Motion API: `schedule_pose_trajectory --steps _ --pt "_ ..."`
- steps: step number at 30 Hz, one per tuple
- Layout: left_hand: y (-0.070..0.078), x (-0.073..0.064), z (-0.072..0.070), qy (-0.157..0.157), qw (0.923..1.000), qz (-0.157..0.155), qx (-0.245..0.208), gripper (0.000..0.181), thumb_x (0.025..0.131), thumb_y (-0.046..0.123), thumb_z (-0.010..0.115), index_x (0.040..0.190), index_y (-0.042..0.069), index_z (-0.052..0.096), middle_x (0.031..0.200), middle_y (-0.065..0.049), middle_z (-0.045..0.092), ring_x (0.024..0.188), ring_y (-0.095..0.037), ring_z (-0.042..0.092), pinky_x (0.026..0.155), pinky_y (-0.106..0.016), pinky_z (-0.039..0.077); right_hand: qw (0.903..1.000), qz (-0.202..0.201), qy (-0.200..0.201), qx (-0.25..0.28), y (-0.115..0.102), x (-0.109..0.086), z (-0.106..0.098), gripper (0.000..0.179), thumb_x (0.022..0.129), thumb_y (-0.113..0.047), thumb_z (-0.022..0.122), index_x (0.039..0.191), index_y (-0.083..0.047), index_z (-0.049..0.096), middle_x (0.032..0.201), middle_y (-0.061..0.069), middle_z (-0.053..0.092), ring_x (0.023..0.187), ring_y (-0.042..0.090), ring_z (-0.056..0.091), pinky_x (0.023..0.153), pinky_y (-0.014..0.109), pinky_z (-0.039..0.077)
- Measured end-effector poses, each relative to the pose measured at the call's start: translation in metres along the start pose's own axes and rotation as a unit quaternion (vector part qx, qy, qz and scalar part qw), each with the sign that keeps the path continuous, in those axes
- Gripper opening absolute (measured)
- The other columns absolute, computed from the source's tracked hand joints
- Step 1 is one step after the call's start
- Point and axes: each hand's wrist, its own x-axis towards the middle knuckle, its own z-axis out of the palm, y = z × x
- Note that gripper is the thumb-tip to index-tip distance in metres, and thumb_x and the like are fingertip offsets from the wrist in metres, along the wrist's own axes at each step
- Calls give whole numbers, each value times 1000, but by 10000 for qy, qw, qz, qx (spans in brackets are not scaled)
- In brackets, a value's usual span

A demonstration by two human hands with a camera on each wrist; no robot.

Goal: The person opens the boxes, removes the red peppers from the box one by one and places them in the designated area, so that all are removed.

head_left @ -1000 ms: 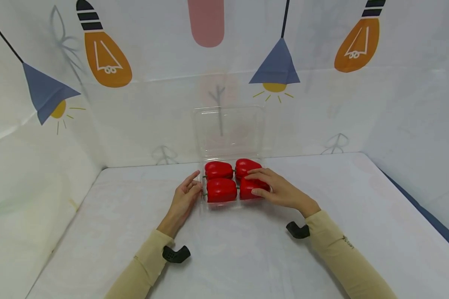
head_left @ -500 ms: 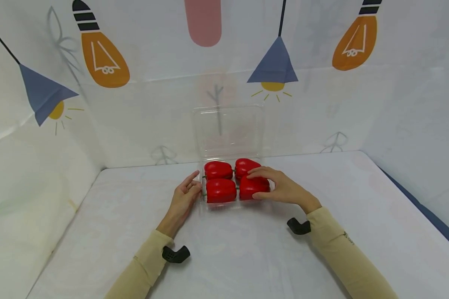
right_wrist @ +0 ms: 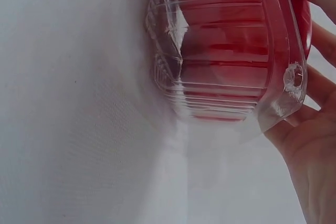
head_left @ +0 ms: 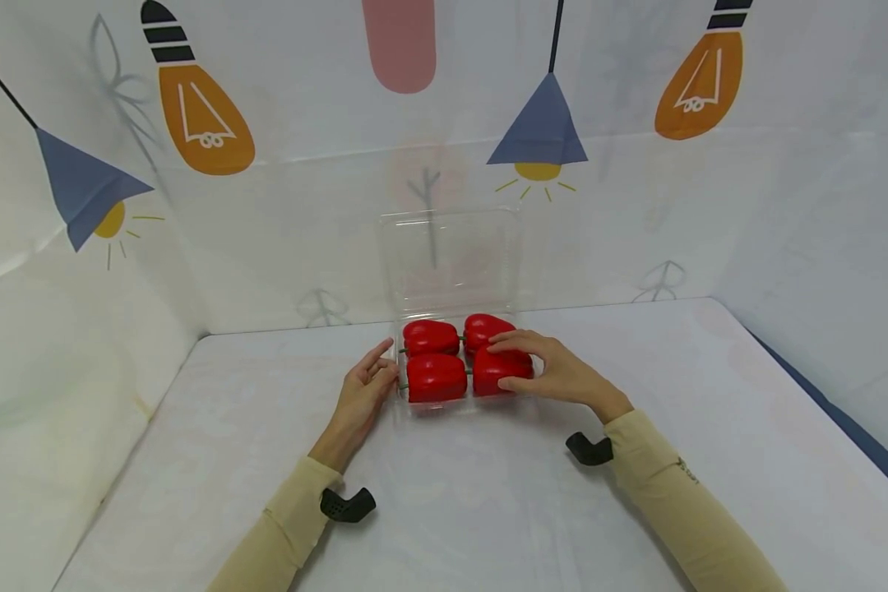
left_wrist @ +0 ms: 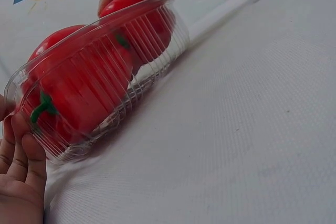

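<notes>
Several red bell peppers with green stems lie in a clear plastic clamshell box (head_left: 444,409), two of them in front: the front left bell pepper (head_left: 437,379) and the front right bell pepper (head_left: 487,375). My right hand (head_left: 558,372) holds the front right one from its right side, fingers over the top and thumb at the near side. At the box's left side, my left hand (head_left: 363,399) touches the wall near the rim with loosely bent fingers. The left wrist view shows those fingers (left_wrist: 34,156) at the box corner.
The box's clear lid (head_left: 451,259) stands raised at the back, against a white printed curtain (head_left: 303,230). A white cloth (head_left: 444,510) covers the table under the box. Black wrist devices (head_left: 348,505) sit at both sleeves.
My right hand's fingers and thumb have spread slightly farther apart around the front right bell pepper. The left hand keeps its place at the box; the head view has shifted a little.
</notes>
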Motion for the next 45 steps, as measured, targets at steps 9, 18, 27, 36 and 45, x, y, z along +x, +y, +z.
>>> schedule_pose_trajectory --steps 9,18,27,36,45 --pt "1 -1 1 12 10000 20 24 51 91 8 60 139 14 46 92 2 55 68 -5 47 58 -12 40 9997 -27 108 234 -5 -1 -1 45 84 -23 71 127 -21 58 136 0 51 131 22 40 97 47 46" --pt "1 -1 2 4 10000 43 -23 52 91 3 58 141 11 43 86 6 56 66 -3 46 56 -11 39 9985 281 182 444 -32 -1 -6 45 85 -10 68 128 -6 55 134 11 52 129 29 41 98 50 46" --pt "1 -2 3 -70 9999 -34 108 53 91 4 58 141 14 43 88 8 56 68 0 51 65 -12 46 9969 410 409 539 -31 -1 -8 43 89 -9 62 130 -8 51 134 11 50 122 26 46 98 42 45" --pt "3 -3 3 -59 9998 -101 182 54 91 9 60 142 15 43 90 6 57 69 -2 51 66 -11 47 9966 312 440 627 -30 -1 -10 43 89 -8 62 130 -8 51 135 10 50 122 26 48 101 48 43" --pt "4 -4 3 1 9998 -76 160 55 91 6 59 142 14 42 88 8 58 69 -1 52 66 -11 46 9961 238 575 621 -33 -1 -16 42 91 -7 59 132 -4 49 134 11 52 124 25 48 105 44 41"
